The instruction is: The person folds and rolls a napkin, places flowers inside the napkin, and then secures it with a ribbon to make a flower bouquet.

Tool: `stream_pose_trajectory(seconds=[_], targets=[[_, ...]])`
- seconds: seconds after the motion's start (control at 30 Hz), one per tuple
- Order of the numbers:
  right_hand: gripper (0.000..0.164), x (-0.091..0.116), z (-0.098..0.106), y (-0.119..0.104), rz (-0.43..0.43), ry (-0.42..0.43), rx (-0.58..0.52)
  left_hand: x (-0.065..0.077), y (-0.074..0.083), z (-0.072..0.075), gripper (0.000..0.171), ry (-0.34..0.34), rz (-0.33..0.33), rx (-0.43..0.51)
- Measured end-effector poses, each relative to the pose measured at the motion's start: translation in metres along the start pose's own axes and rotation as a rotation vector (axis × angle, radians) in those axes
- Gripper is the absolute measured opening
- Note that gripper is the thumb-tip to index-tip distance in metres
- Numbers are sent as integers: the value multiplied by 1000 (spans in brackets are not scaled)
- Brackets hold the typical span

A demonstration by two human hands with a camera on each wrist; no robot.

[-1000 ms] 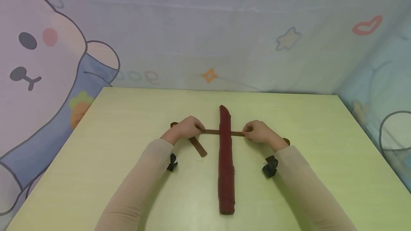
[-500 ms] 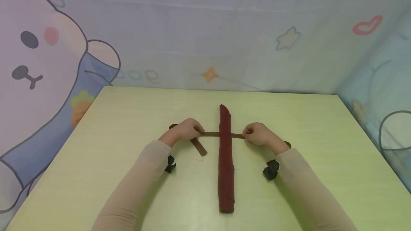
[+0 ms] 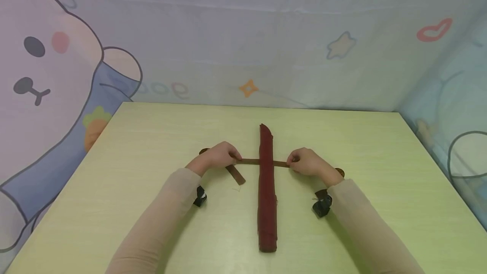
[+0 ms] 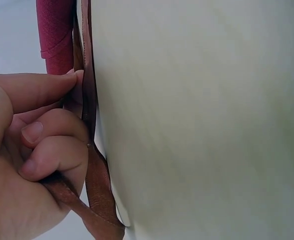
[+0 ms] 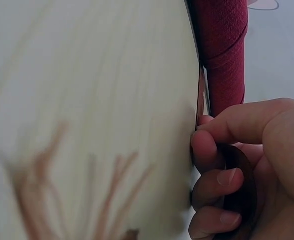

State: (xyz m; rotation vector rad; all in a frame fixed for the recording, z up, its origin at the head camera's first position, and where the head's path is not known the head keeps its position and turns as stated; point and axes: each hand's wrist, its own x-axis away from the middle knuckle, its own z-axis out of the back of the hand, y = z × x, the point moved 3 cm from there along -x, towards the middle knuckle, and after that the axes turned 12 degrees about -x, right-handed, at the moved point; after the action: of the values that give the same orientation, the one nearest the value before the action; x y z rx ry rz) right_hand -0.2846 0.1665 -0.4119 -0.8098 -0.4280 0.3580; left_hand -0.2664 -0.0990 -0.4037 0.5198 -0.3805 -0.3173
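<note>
A dark red cloth roll [image 3: 267, 198] lies lengthwise on the pale table, its far end slanted. A flat brown ribbon [image 3: 249, 161] passes crosswise beneath it and shows on both sides. To the left of the roll, my left hand [image 3: 220, 154] pinches the ribbon between thumb and forefinger; in the left wrist view a brown ribbon length [image 4: 99, 185] hangs by the curled fingers. My right hand [image 3: 306, 162] pinches the ribbon on the other side. A loop of ribbon [image 5: 241, 185] lies within its palm in the right wrist view.
A loose ribbon end [image 3: 236, 175] rests on the table [image 3: 160, 130] below my left hand, near a fine thread. Black devices [image 3: 322, 205] sit at both wrists. A printed curtain [image 3: 213, 45] hangs behind the table's far edge.
Both hands have moved slightly toward me, and the ribbon between them has shifted the same way under the roll. Both keep their pinch; the roll has hardly moved.
</note>
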Motion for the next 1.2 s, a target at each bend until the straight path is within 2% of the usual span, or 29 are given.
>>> stream_pose_trajectory(seconds=[0.23, 0.93, 1.2], targets=[[15, 3, -2, 2, -9, -9, -4, 3, 0, -3, 23, -12, 10, -9], [16, 14, -3, 5, 16, -19, -5, 12, 6, -5, 21, -26, -19, -33], [15, 17, -1, 9, 102, -41, -20, 14, 7, -4, 21, -50, -61, -85]])
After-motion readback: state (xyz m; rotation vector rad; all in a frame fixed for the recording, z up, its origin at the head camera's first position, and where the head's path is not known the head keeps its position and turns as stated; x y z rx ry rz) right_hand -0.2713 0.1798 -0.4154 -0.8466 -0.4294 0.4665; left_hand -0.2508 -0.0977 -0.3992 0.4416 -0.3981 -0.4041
